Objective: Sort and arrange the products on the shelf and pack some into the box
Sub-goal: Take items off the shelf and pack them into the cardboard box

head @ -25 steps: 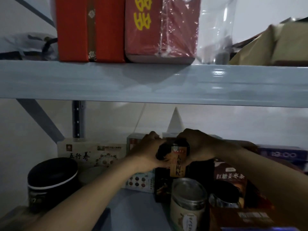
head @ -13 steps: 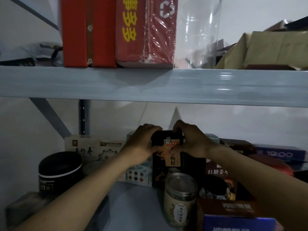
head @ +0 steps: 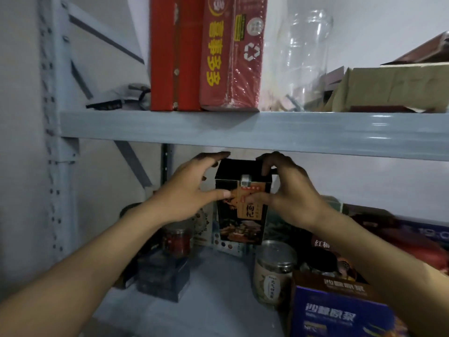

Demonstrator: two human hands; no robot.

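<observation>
A tall black box (head: 240, 227) with an orange label is held upright above the lower shelf (head: 206, 288), its top just under the grey shelf beam (head: 243, 130). My left hand (head: 187, 193) grips its left side, thumb on the front label and fingers reaching over the top edge. On the right side my right hand (head: 291, 190) holds it, with fingers curled over the top and thumb on the front.
Below stand a clear-lidded jar (head: 274, 271), a blue box (head: 340, 314), a small jar of red contents (head: 176, 239) and a dark box (head: 162, 276). The upper shelf carries red boxes (head: 230, 57), a clear plastic jar (head: 306, 59) and a cardboard box (head: 393, 88).
Both hands have raised the black box from among the products up toward the shelf beam. My left fingers have spread over its top.
</observation>
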